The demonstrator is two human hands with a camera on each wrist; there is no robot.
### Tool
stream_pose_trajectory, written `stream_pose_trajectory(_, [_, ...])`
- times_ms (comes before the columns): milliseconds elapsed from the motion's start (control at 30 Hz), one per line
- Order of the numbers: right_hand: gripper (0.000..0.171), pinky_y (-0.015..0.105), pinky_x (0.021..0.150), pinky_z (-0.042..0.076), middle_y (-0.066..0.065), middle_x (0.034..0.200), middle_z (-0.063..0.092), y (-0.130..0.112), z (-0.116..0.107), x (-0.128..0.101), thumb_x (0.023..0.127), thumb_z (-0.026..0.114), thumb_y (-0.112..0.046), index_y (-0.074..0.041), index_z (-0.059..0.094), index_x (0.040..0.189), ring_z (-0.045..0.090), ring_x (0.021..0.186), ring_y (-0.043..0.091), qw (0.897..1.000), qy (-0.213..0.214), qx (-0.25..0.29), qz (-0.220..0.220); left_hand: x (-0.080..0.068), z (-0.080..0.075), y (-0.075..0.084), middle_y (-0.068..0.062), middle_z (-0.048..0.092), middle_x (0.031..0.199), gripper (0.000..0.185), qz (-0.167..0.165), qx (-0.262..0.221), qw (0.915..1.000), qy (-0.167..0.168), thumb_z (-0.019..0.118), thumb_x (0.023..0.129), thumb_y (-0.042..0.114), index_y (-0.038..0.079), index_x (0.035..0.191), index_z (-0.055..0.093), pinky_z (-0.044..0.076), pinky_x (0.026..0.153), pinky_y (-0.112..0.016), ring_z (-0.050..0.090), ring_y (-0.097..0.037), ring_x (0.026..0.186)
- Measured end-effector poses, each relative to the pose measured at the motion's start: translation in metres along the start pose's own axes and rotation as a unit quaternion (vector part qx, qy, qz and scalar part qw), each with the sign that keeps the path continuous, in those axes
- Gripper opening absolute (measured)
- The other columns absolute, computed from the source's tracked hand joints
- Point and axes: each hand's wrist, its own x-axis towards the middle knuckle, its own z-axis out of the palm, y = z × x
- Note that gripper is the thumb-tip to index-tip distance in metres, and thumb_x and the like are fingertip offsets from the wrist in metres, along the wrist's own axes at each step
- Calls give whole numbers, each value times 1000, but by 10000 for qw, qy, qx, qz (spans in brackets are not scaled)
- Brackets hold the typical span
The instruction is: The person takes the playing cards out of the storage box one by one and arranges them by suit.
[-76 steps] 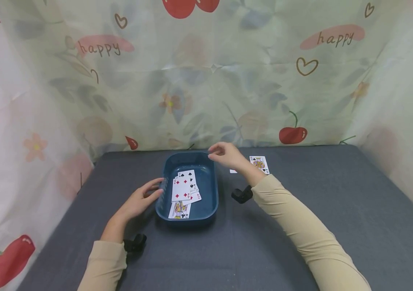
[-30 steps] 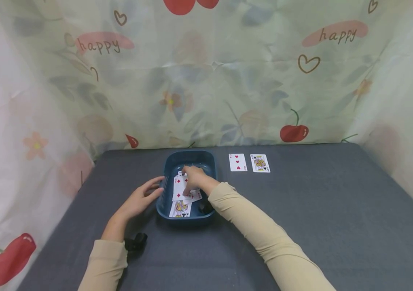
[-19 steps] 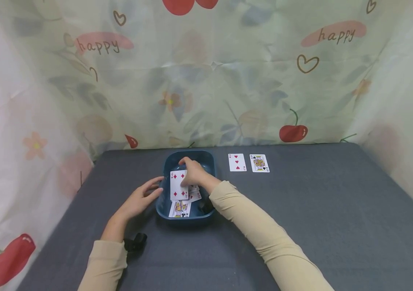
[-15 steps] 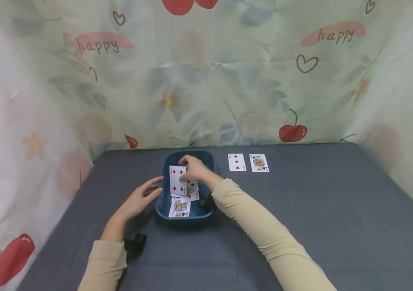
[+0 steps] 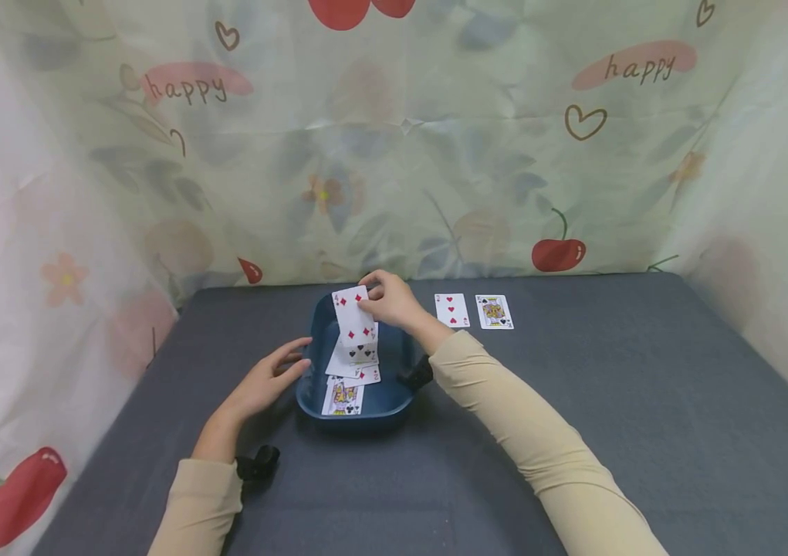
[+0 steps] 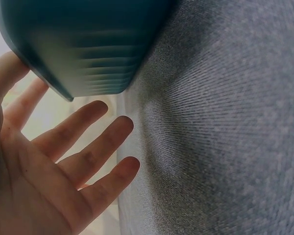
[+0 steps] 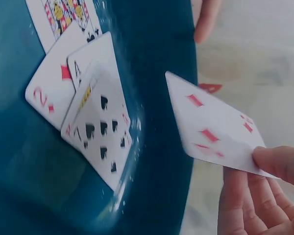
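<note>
- Your right hand (image 5: 391,301) pinches a four of diamonds (image 5: 354,314) by its upper right edge, thumb and fingertips closed on it; the card hangs tilted above the far end of the blue tub (image 5: 397,390)
- Half a second ago you held that same card lower, just over the pile inside the tub; it has since risen and shifted toward the far rim, and your hand has moved up and to the right with it
- In the right wrist view the lifted card (image 7: 213,133) is clear of the tub's wall, with your fingertips (image 7: 280,163) gripping its corner
- With the four gone, a black spade card (image 5: 363,351) now lies exposed on top of the pile; under it sit a two of diamonds (image 5: 366,375) and, nearest you, a face card with a club mark (image 5: 343,398)
- Your left hand (image 5: 265,384) has not moved: fingers straight and relaxed, resting against the left outer wall of the tub, gripping nothing; the left wrist view shows the open palm (image 6: 44,181) beside the tub's corner (image 6: 83,44)
- Two cards lie face up on the grey table (image 5: 609,371), unchanged: a three of hearts (image 5: 452,310) and, just to its right, a king (image 5: 494,311)
</note>
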Motion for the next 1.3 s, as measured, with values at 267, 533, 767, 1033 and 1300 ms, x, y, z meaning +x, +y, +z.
stream_pose_trajectory(267, [37, 23, 61, 52, 24, 107, 67, 9, -29, -6, 89, 58, -9, -1, 47, 124, 63, 70, 16, 9988, 303, 373, -5, 0, 1, 0, -22, 37, 146, 54, 20, 18, 10000, 63, 46, 97, 39, 20, 145, 31, 35, 104, -58, 41, -42, 131])
stream_pose_trajectory(533, [26, 24, 66, 50, 22, 110, 66, 34, -71, -17, 92, 56, -16, -3, 55, 114, 61, 70, 11, 9968, 717, 288, 218, -1, 1, 0, -23, 37, 146, 55, 61, 26, 10000, 53, 46, 97, 40, 20, 146, 31, 36, 103, -58, 41, -42, 131])
stream_pose_trajectory(767, [29, 22, 70, 50, 23, 114, 62, 62, -108, -28, 94, 54, -17, 0, 57, 117, 57, 75, 9, 9926, 1057, 247, 542, -1, 0, -1, -22, 36, 147, 54, 10, -9, 10000, 54, 46, 97, 39, 20, 146, 31, 35, 104, -58, 40, -42, 132])
stream_pose_trajectory(1033, [41, 33, 84, 49, 26, 132, 47, 97, -145, -40, 91, 55, -11, 2, 48, 129, 49, 113, 30, 9869, 1403, -19, 798, -1, 1, -1, -23, 36, 146, 55, -16, 8, 10000, 47, 46, 97, 39, 21, 146, 30, 35, 103, -59, 40, -42, 132])
stream_pose_trajectory(1300, [49, 47, 97, 42, 30, 141, 37, 124, -167, -50, 89, 47, -1, 2, 40, 137, 37, 131, 40, 9806, 1629, -96, 1086, 0, 2, -2, -22, 36, 146, 54, -45, -24, 10000, 48, 46, 97, 39, 22, 146, 30, 34, 104, -60, 39, -42, 132])
